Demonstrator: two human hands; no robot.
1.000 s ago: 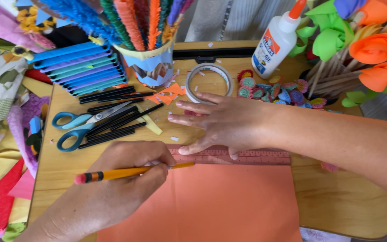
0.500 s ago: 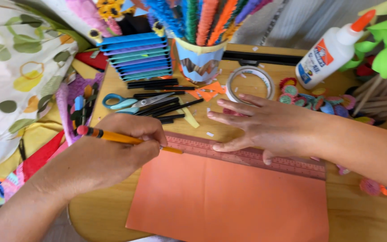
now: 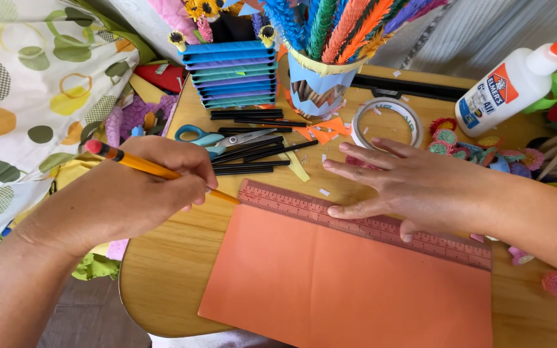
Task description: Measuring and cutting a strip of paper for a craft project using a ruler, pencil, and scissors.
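Observation:
An orange paper sheet (image 3: 349, 283) lies on the wooden table (image 3: 169, 277). A reddish ruler (image 3: 362, 222) rests along the sheet's top edge. My right hand (image 3: 420, 183) lies flat with fingers spread, its fingertips pressing on the ruler. My left hand (image 3: 143, 187) grips a yellow pencil (image 3: 136, 162) with a pink eraser end. The pencil tip touches the left end of the ruler at the paper's corner.
Behind the ruler lie blue-handled scissors (image 3: 217, 138), black sticks (image 3: 253, 154), a tape roll (image 3: 388, 119) and orange scraps. A blue cup of coloured paper quills (image 3: 320, 84), stacked blue strips (image 3: 230, 74) and a glue bottle (image 3: 507, 87) stand at the back. Patterned cloth (image 3: 27, 96) hangs at left.
The view has swung left, so everything sits further right in frame. My left hand slid the pencil tip to the ruler's left end. My right hand stayed on the ruler.

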